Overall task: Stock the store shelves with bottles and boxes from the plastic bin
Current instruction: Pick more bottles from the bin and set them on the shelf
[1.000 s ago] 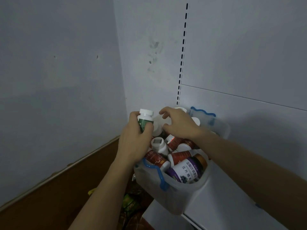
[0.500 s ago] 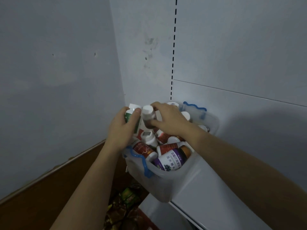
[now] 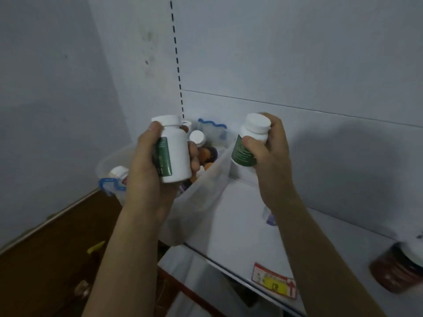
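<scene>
My left hand (image 3: 146, 165) grips a white bottle with a green label (image 3: 175, 149), held upright above the clear plastic bin (image 3: 206, 191). In my right hand (image 3: 272, 156) is a second white bottle with a green label (image 3: 250, 143), lifted just right of the bin over the white shelf (image 3: 242, 220). The bin sits at the shelf's left end, with blue clip handles (image 3: 109, 185) and several bottles inside (image 3: 201, 143), partly hidden by my left hand.
A dark red jar (image 3: 396, 271) stands at the shelf's right edge, blurred. A red and yellow price tag (image 3: 274, 282) is on the shelf's front lip. The grey back panel has a slotted upright (image 3: 177, 65). A brown floor with packets lies lower left.
Both hands have lifted out of the bin. My right hand now holds a second green-label bottle and has moved right, over the shelf. The view has swung right.
</scene>
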The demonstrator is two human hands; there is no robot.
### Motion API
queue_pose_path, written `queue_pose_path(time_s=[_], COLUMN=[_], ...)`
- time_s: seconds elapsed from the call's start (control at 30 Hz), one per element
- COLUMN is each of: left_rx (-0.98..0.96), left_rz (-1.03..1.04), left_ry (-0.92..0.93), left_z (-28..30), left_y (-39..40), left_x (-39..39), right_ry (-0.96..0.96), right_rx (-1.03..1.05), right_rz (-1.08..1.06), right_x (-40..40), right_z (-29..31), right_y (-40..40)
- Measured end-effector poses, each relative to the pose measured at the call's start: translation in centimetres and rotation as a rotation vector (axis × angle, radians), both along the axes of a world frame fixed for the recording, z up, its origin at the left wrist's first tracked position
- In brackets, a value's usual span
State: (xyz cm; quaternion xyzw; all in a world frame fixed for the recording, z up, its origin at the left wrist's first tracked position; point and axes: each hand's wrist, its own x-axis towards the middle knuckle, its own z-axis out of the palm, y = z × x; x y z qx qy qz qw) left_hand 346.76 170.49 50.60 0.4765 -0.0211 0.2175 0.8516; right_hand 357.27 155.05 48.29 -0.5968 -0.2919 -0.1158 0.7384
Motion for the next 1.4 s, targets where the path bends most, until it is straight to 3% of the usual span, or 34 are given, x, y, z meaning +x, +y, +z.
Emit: queue_pose_path(time_s=[0.3,0.7,1.03,1.4], left_rx=[-0.161,-0.201,-0.247,-0.152], left_rz=[-0.474,-0.951,-1.289,-1.436], left_ry=[0.135,0.241,0.228,0.227], left_z=[-5.3,-7.5,-7.2,-5.9], left_y=[-9.4,-24.4,-46.5,-67.4], left_x=[1.6,-1.6,-9.8,-17.9], right_ry=[0.049,0.217,0.315,0.416], right_rx=[-0.239,-0.207,-0.267,-0.271], right_rz=[-0.428,-1.032,-1.250,-1.405], right_x=[-6.4,-20.3,-32.9,-44.3], right_z=[-5.3,-7.3,-9.1,-10.4], right_y=[-12.4,-27.2,-46.6,-66.0])
